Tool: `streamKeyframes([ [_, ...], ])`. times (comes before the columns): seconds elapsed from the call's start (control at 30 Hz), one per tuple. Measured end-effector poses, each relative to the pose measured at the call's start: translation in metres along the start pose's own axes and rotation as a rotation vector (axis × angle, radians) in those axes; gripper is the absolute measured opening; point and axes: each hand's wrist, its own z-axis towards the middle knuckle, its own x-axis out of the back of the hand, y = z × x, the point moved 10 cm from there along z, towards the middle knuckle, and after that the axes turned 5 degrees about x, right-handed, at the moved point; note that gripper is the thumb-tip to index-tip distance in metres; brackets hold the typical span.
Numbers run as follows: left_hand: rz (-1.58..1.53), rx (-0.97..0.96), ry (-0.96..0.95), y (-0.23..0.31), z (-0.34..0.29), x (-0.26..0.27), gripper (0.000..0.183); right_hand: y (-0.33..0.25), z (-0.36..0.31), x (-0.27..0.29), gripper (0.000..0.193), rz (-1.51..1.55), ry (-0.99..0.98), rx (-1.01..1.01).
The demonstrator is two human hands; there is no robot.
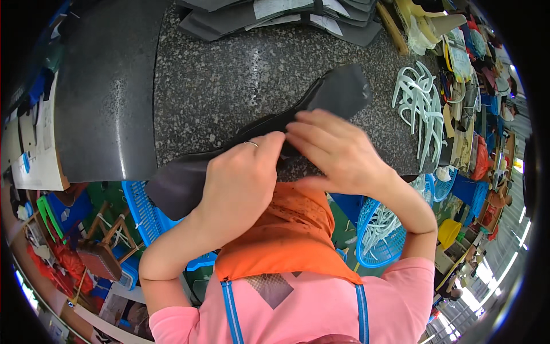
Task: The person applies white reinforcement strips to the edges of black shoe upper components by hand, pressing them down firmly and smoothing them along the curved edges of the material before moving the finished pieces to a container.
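A long piece of black, leather-like sheet (345,89) lies slantwise across the near edge of the speckled stone worktop (212,74). Along its middle a raised, folded edge shows. My left hand (240,175) presses on it, fingers closed over the fold; a ring is on one finger. The sheet's left end droops past the worktop's edge. Over the right half lies my right hand (341,150), its fingers stretched along the fold and its thumb apart. The fingertips of both hands nearly meet, and the sheet beneath them is hidden.
A stack of dark cut sheets (229,24) sits at the back. White strips (421,109) lie in a tangle on the right; a blue basket (369,261) below holds more. A black mat (109,92) covers the left side. Another blue basket (139,206) stands below left.
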Motion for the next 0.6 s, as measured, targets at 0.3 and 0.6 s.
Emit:
streamKeyframes([
  [0.3, -0.307, 0.104, 0.064, -0.038, -0.002, 0.007, 0.020, -0.013, 0.047, -0.008, 0.019, 0.251, -0.089, 0.132],
  [0.6, 0.154, -0.263, 0.065, -0.001, -0.025, -0.010, 0.037, -0.001, 0.056, -0.023, 0.010, 0.474, -0.179, 0.098],
])
